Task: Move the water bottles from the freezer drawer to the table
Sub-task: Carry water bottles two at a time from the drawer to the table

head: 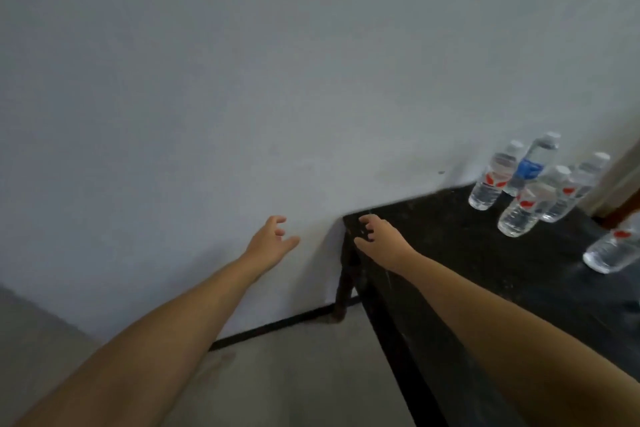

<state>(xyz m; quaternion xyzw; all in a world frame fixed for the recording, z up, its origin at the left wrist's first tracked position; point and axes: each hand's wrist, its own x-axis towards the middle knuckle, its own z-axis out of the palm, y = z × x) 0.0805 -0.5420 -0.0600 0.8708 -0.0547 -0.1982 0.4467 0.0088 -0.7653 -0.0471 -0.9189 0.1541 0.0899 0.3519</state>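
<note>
Mostly red-label bottles on table, one blue-label bottle, text unreadable, both hands empty, fingers loose

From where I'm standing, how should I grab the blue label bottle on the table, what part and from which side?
Probably best by the neck, coming down from above. The blue-label bottle stands upright at the back of the black table, with red-label bottles close beside and in front, so its body is largely boxed in. Its cap end stands clear. Both the left hand and right hand hold nothing.
</note>
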